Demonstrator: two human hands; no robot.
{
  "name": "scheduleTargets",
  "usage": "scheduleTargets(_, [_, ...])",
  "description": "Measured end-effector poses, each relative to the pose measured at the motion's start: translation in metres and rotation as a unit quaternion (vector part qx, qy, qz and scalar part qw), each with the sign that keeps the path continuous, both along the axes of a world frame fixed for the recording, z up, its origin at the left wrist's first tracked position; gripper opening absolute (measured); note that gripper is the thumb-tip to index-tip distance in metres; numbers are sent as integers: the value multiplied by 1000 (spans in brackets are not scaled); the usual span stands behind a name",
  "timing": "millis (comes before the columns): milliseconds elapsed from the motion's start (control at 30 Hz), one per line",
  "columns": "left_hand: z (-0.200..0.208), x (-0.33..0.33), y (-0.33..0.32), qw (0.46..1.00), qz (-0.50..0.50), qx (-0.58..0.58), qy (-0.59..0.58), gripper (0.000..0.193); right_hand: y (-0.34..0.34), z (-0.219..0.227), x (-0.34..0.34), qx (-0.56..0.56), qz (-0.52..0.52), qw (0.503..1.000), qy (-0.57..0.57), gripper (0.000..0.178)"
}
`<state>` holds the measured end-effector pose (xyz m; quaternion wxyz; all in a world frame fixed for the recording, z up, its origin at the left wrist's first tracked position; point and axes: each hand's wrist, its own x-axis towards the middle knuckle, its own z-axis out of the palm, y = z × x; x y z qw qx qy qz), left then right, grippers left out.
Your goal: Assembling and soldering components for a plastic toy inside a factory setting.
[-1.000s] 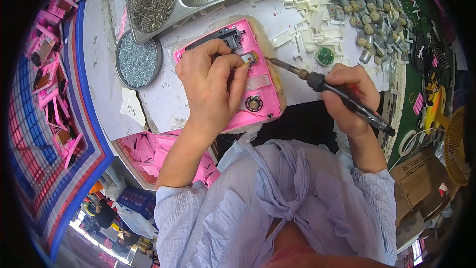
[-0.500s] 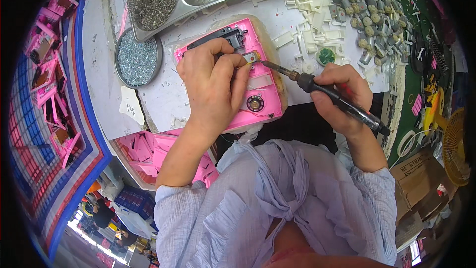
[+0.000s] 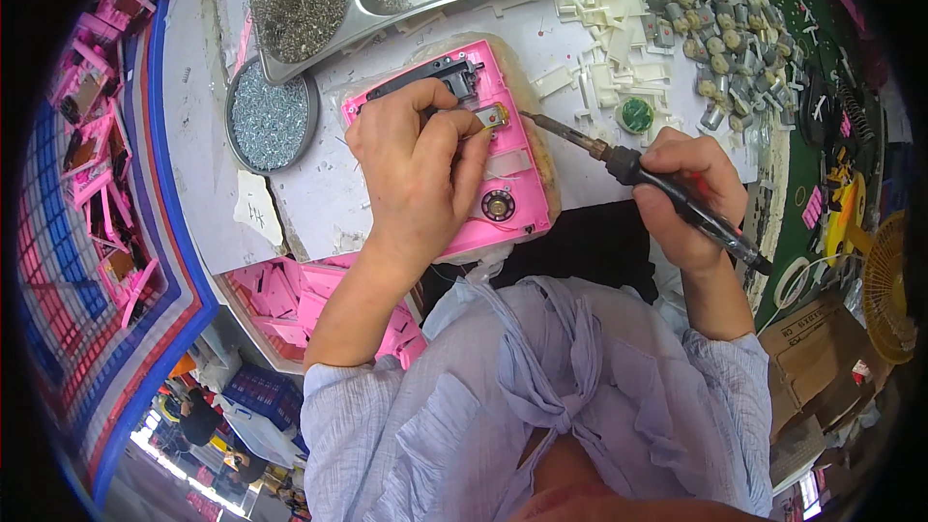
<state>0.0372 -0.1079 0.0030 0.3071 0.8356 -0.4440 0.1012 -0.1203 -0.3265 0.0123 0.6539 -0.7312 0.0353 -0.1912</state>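
A pink plastic housing (image 3: 518, 169) lies open on a padded support in front of me. Fitted in it are a black plastic mechanism (image 3: 456, 79), a small silver motor (image 3: 495, 117) and a round speaker (image 3: 499, 204) with thin wires. My left hand (image 3: 411, 159) rests over the housing's left side. Its thumb and forefinger are pinched together beside the motor, and what they hold is hidden. My right hand (image 3: 698, 203) grips a soldering iron (image 3: 623, 162) by its black handle. The iron's tip stays just right of the motor, apart from it.
A metal tray (image 3: 387, 21) of springs stands at the back, with a round dish (image 3: 311, 101) of small screws to its left. White plastic parts (image 3: 604, 68), small motors (image 3: 723, 43) and a green disc (image 3: 635, 114) lie to the right. Pink parts (image 3: 309, 295) fill a box below the table edge.
My right hand has drawn the soldering iron right and slightly down, so its tip has left the motor. My left hand has hardly moved.
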Motion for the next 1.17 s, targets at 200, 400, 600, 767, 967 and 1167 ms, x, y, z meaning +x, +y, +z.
scheduleTargets(200, [2,-1,-1,1000,5,10,7,22,-2,2,0,8,-2,1000,-3,25])
scheduleTargets(400, [1,-1,0,1000,6,2,9,22,-4,2,0,6,-9,1000,3,28])
scheduleTargets(600, [4,-2,-1,1000,9,10,19,22,-5,0,0,8,-15,1000,-7,28])
scheduleTargets(767, [3,-2,0,1000,15,16,16,22,-5,-2,2,-1,-7,1000,-15,28])
scheduleTargets(967, [5,-3,-2,1000,19,16,18,20,-3,-6,4,-5,-10,999,-30,28])
scheduleTargets(1167, [16,-2,-12,995,46,84,26,17,0,-9,11,-27,-18,998,-47,29])
